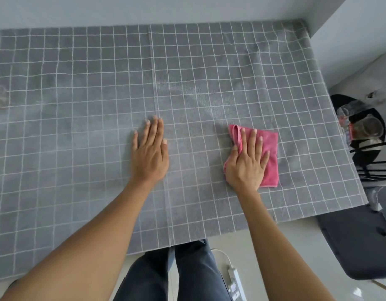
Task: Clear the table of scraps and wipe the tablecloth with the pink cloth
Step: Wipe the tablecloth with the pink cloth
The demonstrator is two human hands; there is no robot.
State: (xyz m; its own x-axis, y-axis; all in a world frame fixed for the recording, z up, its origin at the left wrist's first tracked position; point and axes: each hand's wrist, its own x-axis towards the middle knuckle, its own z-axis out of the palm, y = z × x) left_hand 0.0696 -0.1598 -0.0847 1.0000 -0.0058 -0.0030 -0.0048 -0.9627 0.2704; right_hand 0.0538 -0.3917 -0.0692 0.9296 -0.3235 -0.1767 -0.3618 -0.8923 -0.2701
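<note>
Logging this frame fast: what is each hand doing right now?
Left hand: open, flat on the grey checked tablecloth, holding nothing.
Right hand: open, fingers straight, pressing the folded pink cloth onto the tablecloth.

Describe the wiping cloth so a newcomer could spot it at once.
Start from the grey checked tablecloth that covers the table. Toward its near right corner, the right hand lies flat on the pink cloth, folded roughly square. It is the only pink thing on the grey fabric; the left hand presses bare tablecloth.

Folded pink cloth (268, 148) flat on grey checked tablecloth (100, 105)
</note>
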